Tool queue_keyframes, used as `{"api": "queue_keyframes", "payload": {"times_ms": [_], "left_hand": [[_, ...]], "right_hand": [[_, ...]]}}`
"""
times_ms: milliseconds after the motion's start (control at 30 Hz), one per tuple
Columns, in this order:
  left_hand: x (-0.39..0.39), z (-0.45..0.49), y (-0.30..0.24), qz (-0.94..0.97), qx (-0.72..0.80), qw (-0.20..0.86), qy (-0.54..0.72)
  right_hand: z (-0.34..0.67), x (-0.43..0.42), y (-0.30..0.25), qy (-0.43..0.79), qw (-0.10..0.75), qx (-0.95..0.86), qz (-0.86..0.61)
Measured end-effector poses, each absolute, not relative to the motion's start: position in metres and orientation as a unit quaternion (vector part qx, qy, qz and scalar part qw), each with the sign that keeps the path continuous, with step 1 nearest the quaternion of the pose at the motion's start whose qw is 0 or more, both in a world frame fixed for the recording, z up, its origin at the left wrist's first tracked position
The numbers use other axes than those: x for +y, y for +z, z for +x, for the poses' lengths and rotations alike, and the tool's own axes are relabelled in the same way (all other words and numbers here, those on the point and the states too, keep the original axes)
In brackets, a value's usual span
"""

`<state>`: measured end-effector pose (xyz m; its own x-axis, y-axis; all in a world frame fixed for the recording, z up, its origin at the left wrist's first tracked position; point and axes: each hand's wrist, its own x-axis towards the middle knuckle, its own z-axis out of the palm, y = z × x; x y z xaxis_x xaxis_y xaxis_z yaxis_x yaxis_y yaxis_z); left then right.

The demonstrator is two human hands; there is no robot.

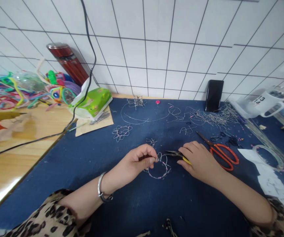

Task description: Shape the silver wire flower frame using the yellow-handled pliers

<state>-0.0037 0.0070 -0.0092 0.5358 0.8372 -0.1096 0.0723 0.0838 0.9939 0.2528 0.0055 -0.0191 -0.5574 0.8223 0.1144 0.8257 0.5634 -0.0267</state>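
Sleeves, two, leopard-print, behind my fingers, one to each side. Bracelet, silver-coloured, one, on my left wrist. Bench, one, blue-covered, beneath both hands. Beaded wire ring, one, pink beads, between my two hands; my left fingers are pinched together, thumb against index, on its upper left edge. Pliers, one pair, yellow-handled: my right fingers are curled over the handle, thumb apart below. The tips point at the ring's loops; whether they touch, I cannot tell. White paper, one sheet at least, right of my right fingers. Scissors, one pair, orange-handled, just right of the same fingers. Small twisted wire piece, one, just beyond my left fingers. Wire flower, pink-beaded, one, beyond them to the left. Beyond both hands: pink round piece, one; phone, one, upright against the tiles, farther right; green packet, one, far left; red flask, one, behind it.
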Motion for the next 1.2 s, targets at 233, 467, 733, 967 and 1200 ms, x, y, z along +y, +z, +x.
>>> {"api": "queue_keyframes", "payload": {"times_ms": [233, 467, 733, 967, 1200], "left_hand": [[0.014, -0.014, 0.001, 0.551, 0.411, 0.59, 0.423], [0.017, -0.016, 0.005, 0.455, 0.409, 0.576, 0.542], [0.017, -0.014, 0.0, 0.433, 0.415, 0.601, 0.529], [0.016, -0.013, -0.004, 0.479, 0.429, 0.612, 0.46], [0.007, -0.001, -0.01, 0.529, 0.405, 0.654, 0.358]], "right_hand": [[0.251, 0.004, -0.018, 0.003, 0.036, -0.872, -0.488], [0.25, 0.004, -0.016, 0.007, 0.029, -0.877, -0.48], [0.249, 0.004, -0.016, 0.01, 0.023, -0.882, -0.471], [0.249, 0.004, -0.017, 0.02, 0.052, -0.881, -0.47], [0.24, -0.008, -0.007, 0.131, 0.179, -0.869, -0.442]]}}
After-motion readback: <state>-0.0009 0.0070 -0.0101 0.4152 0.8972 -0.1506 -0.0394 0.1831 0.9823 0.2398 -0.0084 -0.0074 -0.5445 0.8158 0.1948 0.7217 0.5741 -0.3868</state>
